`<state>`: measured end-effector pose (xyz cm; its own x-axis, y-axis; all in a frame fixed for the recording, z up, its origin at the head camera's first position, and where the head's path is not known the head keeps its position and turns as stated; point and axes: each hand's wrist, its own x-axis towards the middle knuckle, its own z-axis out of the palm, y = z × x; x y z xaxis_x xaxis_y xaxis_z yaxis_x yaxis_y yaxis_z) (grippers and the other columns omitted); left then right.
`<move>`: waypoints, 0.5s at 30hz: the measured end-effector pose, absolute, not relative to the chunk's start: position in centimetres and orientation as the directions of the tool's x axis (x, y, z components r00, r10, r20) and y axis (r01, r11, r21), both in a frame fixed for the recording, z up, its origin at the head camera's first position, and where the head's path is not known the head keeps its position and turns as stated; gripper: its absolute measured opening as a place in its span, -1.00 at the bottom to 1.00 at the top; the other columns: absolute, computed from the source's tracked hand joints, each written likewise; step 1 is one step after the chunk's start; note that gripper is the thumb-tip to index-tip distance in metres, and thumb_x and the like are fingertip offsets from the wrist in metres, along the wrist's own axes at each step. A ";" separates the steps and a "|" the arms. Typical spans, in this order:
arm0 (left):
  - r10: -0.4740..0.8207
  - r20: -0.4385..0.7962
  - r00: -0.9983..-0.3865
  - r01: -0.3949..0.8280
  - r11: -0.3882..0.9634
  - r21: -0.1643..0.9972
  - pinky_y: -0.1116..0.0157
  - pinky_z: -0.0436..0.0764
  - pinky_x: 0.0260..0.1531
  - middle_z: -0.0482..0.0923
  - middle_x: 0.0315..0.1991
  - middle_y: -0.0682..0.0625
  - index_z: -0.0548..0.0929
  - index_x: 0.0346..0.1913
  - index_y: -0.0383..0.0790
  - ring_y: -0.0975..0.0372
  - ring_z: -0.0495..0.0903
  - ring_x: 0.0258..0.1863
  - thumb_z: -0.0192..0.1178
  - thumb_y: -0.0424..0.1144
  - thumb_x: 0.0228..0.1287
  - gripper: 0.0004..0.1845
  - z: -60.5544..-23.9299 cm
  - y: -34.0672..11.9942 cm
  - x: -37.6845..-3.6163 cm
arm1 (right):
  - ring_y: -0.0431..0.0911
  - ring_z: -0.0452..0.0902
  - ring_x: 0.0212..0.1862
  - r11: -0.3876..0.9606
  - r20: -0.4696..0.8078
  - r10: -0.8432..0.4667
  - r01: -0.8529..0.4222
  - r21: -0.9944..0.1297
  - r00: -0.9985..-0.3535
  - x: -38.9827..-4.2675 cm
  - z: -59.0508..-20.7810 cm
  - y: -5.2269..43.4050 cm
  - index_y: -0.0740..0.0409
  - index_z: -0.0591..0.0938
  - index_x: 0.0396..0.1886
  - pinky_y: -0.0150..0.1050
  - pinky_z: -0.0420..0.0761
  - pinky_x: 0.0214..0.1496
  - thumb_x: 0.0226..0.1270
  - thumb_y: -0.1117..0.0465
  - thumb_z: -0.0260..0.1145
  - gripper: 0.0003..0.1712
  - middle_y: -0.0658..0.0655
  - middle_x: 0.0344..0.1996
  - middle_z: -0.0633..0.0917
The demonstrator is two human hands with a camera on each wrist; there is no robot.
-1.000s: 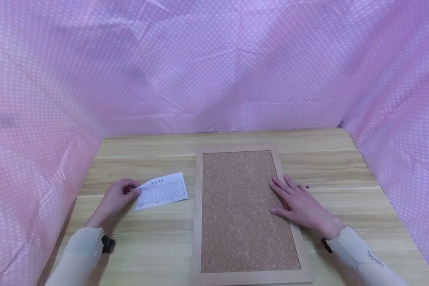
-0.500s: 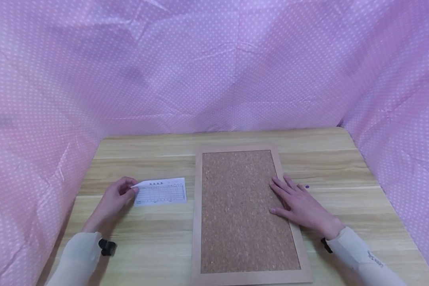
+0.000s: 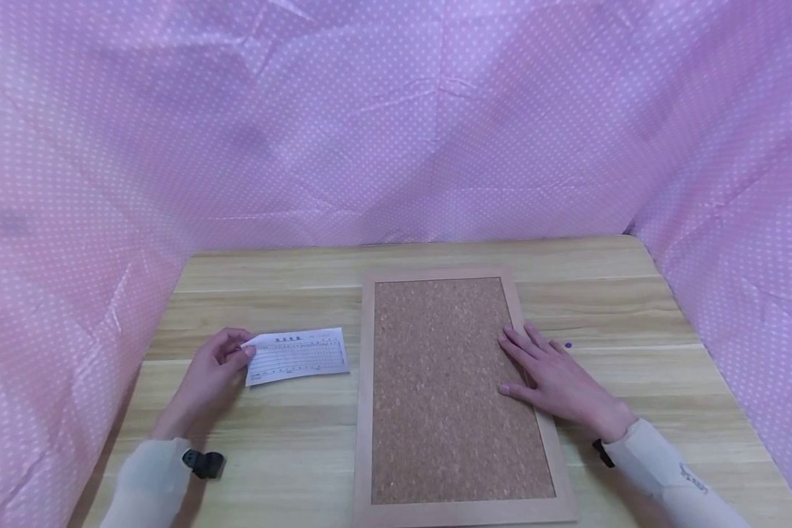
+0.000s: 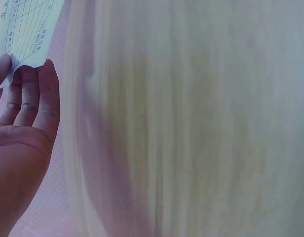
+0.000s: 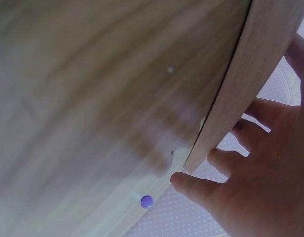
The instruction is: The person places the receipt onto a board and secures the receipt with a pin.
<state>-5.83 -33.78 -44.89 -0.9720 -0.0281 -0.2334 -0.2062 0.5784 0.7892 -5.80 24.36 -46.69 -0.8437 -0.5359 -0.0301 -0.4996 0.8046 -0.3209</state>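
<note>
A printed white paper form [image 3: 298, 357] with a ruled grid is pinched at its left edge between the thumb and fingers of my left hand [image 3: 213, 374]. In the left wrist view the torn-looking edge of the form [image 4: 28, 34] shows at the fingertips. My right hand [image 3: 561, 381] rests with spread, nearly straight fingers across the right side of a cork board [image 3: 458, 389]. The board lies flat on the table, and its wooden frame [image 5: 246, 79] passes under the fingers in the right wrist view. Just beyond that hand is a small round purple thumbtack-like piece [image 5: 147, 201].
The wood-grain table [image 3: 290, 447] carries everything. Pink dotted cloth [image 3: 396, 132] hangs behind it and along both sides. A black wrist strap mount [image 3: 204, 463] sticks out beside the left sleeve.
The paper form in my left hand has swung from a tilt to nearly level, dipping slightly and then turning a little. My right hand and the cork board have stayed in place.
</note>
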 end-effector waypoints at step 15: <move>-0.004 -0.109 -0.994 -0.100 0.429 0.898 0.43 0.65 -0.07 0.60 0.14 -0.28 0.45 0.28 -0.35 0.40 0.65 -0.06 0.17 -0.19 0.57 -0.60 -43.9 -30.9 -4.8 | 0.36 0.02 0.57 0.805 -0.010 -0.533 -0.503 -0.315 -0.846 -5.8 -46.1 24.3 0.18 0.31 0.59 0.47 0.13 0.41 0.43 -0.31 0.28 -0.03 0.23 0.60 0.21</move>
<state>-4.80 -30.92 -43.90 -0.9940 -0.0038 -0.1091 -0.1002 0.4290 0.8977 -5.84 24.26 -46.11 -0.8460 -0.5330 -0.0095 -0.5033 0.8045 -0.3152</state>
